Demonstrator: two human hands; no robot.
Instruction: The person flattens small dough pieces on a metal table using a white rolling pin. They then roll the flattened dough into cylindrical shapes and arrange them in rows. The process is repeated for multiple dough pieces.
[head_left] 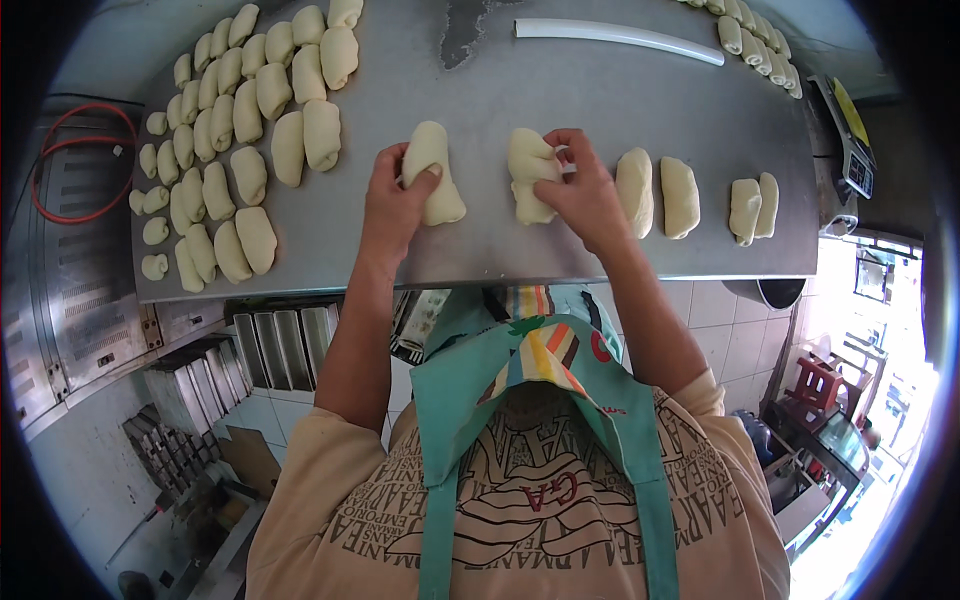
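Note:
My left hand point(402, 192) is closed round a pale, oblong dough roll point(430, 150), thumb lying across its near half. To its right, my right hand point(580, 185) grips a second dough roll point(527, 160), which is pinched in at the middle under my fingers. Both rolls stand lengthwise, pointing away from me, on the metal table point(470, 250). Just right of my right hand lie two smooth dough pieces point(635, 192), side by side with a small gap. Further right, two smaller dough pieces point(745, 210) touch each other.
Rows of dough rolls point(247, 110) cover the table's left side, and more rolls point(755, 40) sit at the far right corner. A white tube point(620, 40) lies along the back. A scale point(845, 140) stands beyond the right edge. Baking tins point(285, 345) are stacked below, left.

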